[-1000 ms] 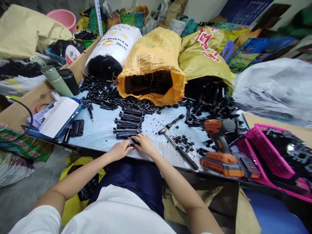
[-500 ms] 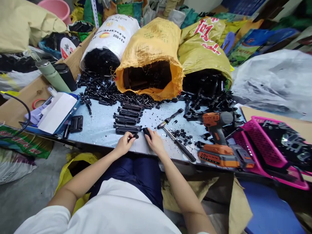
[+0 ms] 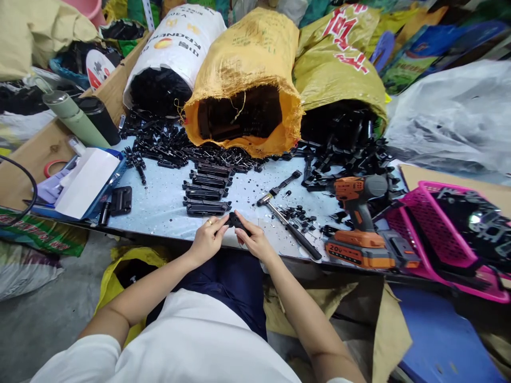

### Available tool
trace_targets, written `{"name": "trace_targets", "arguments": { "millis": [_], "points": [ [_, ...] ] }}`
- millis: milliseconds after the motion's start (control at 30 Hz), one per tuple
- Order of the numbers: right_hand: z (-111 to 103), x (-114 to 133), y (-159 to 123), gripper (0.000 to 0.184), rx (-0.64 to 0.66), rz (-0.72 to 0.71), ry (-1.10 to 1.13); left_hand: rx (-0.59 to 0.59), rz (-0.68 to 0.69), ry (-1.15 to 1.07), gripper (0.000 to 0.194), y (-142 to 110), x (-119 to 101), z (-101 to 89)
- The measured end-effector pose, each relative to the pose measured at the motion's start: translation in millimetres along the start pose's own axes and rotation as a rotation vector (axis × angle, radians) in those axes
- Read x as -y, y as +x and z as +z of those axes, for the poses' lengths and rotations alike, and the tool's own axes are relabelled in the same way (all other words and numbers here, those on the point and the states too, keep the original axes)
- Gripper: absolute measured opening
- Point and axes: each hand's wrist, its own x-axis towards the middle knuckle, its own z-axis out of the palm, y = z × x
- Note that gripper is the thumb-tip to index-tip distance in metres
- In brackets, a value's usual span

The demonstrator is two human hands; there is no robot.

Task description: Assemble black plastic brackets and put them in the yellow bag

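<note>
Over the table's front edge, my left hand (image 3: 209, 236) and my right hand (image 3: 255, 240) meet. Fingers of the right hand are closed round a black plastic part (image 3: 241, 223). My left thumb and fingers pinch a small dark piece (image 3: 231, 218) against its near-left end; whether the two are joined I cannot tell. Just beyond my left hand lies a row of black plastic assemblies (image 3: 207, 192), side by side. Right of my hands rests a hammer (image 3: 293, 229) with a black grip, its head near a black strip-like part (image 3: 285, 184).
An orange cordless drill (image 3: 359, 223) stands at right beside a pink basket (image 3: 443, 229). Small black pieces (image 3: 299, 217) lie near the hammer. Sacks, including an orange one (image 3: 247, 58), open toward me at the back. A blue tray (image 3: 115, 170) and a bottle (image 3: 69, 114) are at left.
My hands have come together, bringing the small dark piece in the left against the black plastic part in the right. The part is now lifted and turned. The view has shifted slightly.
</note>
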Motion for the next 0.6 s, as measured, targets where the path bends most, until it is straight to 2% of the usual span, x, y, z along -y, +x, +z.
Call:
{"name": "trace_targets", "arguments": {
  "millis": [133,233,333,400,433,467,533,567,600],
  "points": [
    [25.5,-1.9,-4.2,0.062,-0.147,-0.004,0.051,-0.203,0.012,-0.024,0.036,1.8,-8.4,10.2],
    [41.3,-5.8,-7.4,0.065,-0.171,0.009,0.023,-0.161,0.066,-0.047,0.035,2.9,-4.3,11.0],
    [33.3,-8.6,-1.1,0.062,-0.022,-0.017,-0.074,-0.097,-0.025,-0.027,0.035,-3.6,7.6,9.7],
    [8.0,-10.4,13.3,0.055,0.046,-0.036,-0.22,-0.103,-0.164,0.041,0.039,-11.5,14.9,8.2],
    [-10.6,-11.7,23.9,0.051,0.0,-0.013,-0.303,-0.105,-0.211,0.1,0.043,-15.1,17.4,6.7],
    [-32.5,-13.4,36.4,0.048,-0.105,0.041,-0.391,-0.095,-0.219,0.174,0.048,-17.7,18.8,4.7],
    [-80.4,-18.1,64.7,0.049,-0.473,0.239,-0.519,0.015,-0.095,0.323,0.058,-18.5,19.0,0.0],
    [-103.5,-21.0,79.1,0.05,-0.626,0.358,-0.586,0.127,0.024,0.376,0.06,-16.5,18.1,-1.8],
    [-124.2,-23.9,92.6,0.054,-0.693,0.422,-0.609,0.267,0.157,0.412,0.06,-13.1,16.9,-2.8]
  ]
}}
